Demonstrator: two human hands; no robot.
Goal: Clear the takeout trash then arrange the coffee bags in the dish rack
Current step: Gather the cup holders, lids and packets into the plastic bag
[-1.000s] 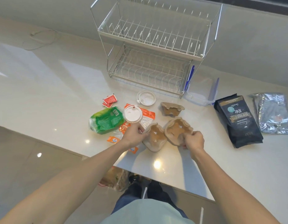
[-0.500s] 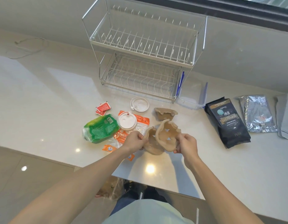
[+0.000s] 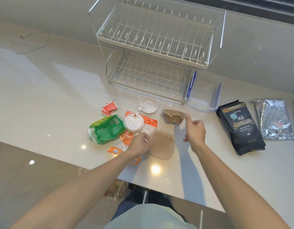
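Note:
My left hand (image 3: pixel 139 144) grips the left edge of a folded brown pulp cup carrier (image 3: pixel 162 144) near the counter's front edge. My right hand (image 3: pixel 195 132) hovers to its right, fingers apart, holding nothing, its forefinger close to a second pulp carrier piece (image 3: pixel 173 117). Left of these lie a green wrapper (image 3: pixel 106 129), two white cup lids (image 3: pixel 134 122) (image 3: pixel 148 104), orange sauce packets (image 3: pixel 128 138) and red ketchup sachets (image 3: pixel 109 108). A black coffee bag (image 3: pixel 240 128) and a silver foil bag (image 3: pixel 274 119) lie flat at the right. The two-tier wire dish rack (image 3: pixel 156 52) stands behind.
A clear plastic container with blue clips (image 3: pixel 203 100) sits beside the rack's right foot. A white cable (image 3: pixel 34 40) lies at the far left of the counter. A brown paper bag (image 3: pixel 117 190) stands on the floor below the counter edge, by my legs.
The two halves of the pulp carrier were folded together and are now held by my left hand alone. My right hand let go and moved up toward the second carrier piece.

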